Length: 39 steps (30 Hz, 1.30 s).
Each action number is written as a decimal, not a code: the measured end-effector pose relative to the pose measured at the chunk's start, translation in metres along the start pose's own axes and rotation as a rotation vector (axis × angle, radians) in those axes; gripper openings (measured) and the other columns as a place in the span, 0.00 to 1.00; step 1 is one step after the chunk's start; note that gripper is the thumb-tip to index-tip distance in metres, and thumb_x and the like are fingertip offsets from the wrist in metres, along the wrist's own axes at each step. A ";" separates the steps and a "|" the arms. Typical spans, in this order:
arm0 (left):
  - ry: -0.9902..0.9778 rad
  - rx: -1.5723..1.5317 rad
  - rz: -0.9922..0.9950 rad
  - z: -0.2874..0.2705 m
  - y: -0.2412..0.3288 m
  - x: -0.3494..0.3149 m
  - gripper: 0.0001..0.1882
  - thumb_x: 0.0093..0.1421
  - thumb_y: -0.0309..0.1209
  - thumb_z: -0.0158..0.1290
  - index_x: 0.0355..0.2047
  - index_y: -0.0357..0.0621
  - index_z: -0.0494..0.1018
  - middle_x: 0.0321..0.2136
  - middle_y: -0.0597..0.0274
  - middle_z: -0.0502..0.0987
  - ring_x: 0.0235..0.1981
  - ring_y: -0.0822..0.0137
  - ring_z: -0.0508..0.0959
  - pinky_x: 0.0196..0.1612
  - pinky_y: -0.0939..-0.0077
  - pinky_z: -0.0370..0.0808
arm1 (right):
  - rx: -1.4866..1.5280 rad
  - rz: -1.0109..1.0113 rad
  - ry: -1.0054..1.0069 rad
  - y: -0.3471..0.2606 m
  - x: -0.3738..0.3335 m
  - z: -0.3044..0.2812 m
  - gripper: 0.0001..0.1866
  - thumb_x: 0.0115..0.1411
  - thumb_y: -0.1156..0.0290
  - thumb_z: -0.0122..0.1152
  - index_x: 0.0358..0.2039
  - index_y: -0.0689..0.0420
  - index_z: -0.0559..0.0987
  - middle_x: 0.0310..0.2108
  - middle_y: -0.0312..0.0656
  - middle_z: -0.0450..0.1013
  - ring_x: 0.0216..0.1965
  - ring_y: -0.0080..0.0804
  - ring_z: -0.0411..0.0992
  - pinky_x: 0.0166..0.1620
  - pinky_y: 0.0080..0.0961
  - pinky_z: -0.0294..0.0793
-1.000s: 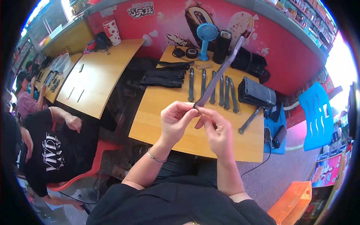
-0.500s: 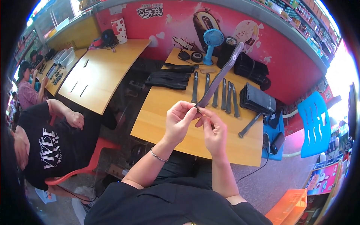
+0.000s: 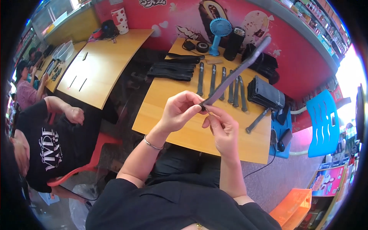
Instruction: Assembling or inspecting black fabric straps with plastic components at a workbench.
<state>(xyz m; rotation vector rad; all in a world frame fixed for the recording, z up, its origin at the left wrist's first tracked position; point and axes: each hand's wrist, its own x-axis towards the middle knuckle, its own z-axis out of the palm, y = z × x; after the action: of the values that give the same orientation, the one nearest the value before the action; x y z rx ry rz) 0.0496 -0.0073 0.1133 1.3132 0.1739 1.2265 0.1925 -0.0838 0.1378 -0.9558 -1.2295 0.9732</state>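
Note:
A long dark grey strap (image 3: pixel 234 74) rises at a slant from my hands over the table, its far end standing free in the air. My left hand (image 3: pixel 178 113) is closed in a pinch on the strap's near end, where a small dark piece shows at the fingertips. Right beside it, my right hand (image 3: pixel 224 132) has thumb and forefinger pressed together on a thin, small thing at the same end, too small to name. Behind the strap, several similar short grey straps (image 3: pixel 200 80) lie in a row on the wooden table (image 3: pixel 157 111).
Black strap bundles (image 3: pixel 170 71) lie at the table's left, a stack of folded grey straps (image 3: pixel 264 92) at its right. At the back stand a blue fan (image 3: pixel 218 34) and black bottle (image 3: pixel 234 44). A person (image 3: pixel 50 142) sits left; a blue chair (image 3: pixel 324 124) is right.
My left hand has shifted slightly left and up, my right hand slightly right. The strap's free end has swung to the right and bends more. The whole view has tilted a little downward.

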 end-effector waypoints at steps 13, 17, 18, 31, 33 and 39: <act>0.160 0.060 0.025 0.008 -0.011 -0.007 0.08 0.57 0.23 0.55 0.35 0.33 0.67 0.35 0.59 0.73 0.37 0.72 0.77 0.41 0.79 0.77 | -0.229 -0.026 -0.067 -0.005 0.005 -0.006 0.15 0.60 0.83 0.49 0.45 0.58 0.76 0.28 0.37 0.75 0.24 0.17 0.69 0.29 0.14 0.66; 0.106 0.413 -0.011 0.009 -0.009 -0.008 0.09 0.56 0.23 0.56 0.26 0.36 0.66 0.27 0.61 0.70 0.29 0.74 0.72 0.34 0.82 0.74 | -0.368 0.044 -0.139 -0.006 0.004 -0.023 0.15 0.58 0.83 0.49 0.44 0.56 0.77 0.23 0.37 0.74 0.23 0.17 0.70 0.28 0.14 0.66; 0.008 0.620 0.049 0.007 -0.006 -0.007 0.11 0.56 0.24 0.56 0.24 0.36 0.64 0.25 0.61 0.67 0.25 0.72 0.69 0.29 0.80 0.70 | -0.366 0.050 -0.135 -0.006 0.001 -0.026 0.15 0.58 0.83 0.49 0.44 0.56 0.77 0.23 0.37 0.74 0.23 0.17 0.70 0.28 0.14 0.66; 0.115 0.057 -0.170 0.029 -0.022 -0.030 0.12 0.66 0.30 0.42 0.24 0.39 0.65 0.20 0.69 0.63 0.20 0.79 0.64 0.22 0.85 0.61 | -0.210 0.002 -0.017 0.002 -0.016 -0.022 0.13 0.52 0.76 0.63 0.40 0.56 0.78 0.29 0.34 0.73 0.19 0.13 0.62 0.22 0.12 0.59; 0.146 -0.025 -0.176 0.034 -0.028 -0.035 0.12 0.66 0.31 0.41 0.26 0.39 0.66 0.22 0.70 0.64 0.21 0.81 0.64 0.23 0.86 0.62 | -0.295 -0.116 0.018 0.008 -0.017 -0.021 0.15 0.47 0.74 0.69 0.38 0.56 0.79 0.32 0.33 0.72 0.19 0.11 0.58 0.21 0.11 0.57; 0.245 -0.117 -0.248 0.046 -0.026 -0.040 0.13 0.67 0.31 0.41 0.25 0.41 0.65 0.21 0.70 0.66 0.19 0.83 0.64 0.21 0.89 0.60 | -0.176 -0.154 0.079 0.027 -0.012 -0.016 0.13 0.44 0.78 0.71 0.32 0.62 0.78 0.40 0.37 0.69 0.19 0.11 0.59 0.21 0.10 0.59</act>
<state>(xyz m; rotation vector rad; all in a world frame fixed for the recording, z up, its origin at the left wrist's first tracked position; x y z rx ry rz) 0.0807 -0.0601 0.0875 1.0051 0.4220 1.1627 0.2058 -0.0880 0.1074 -1.0110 -1.3175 0.7091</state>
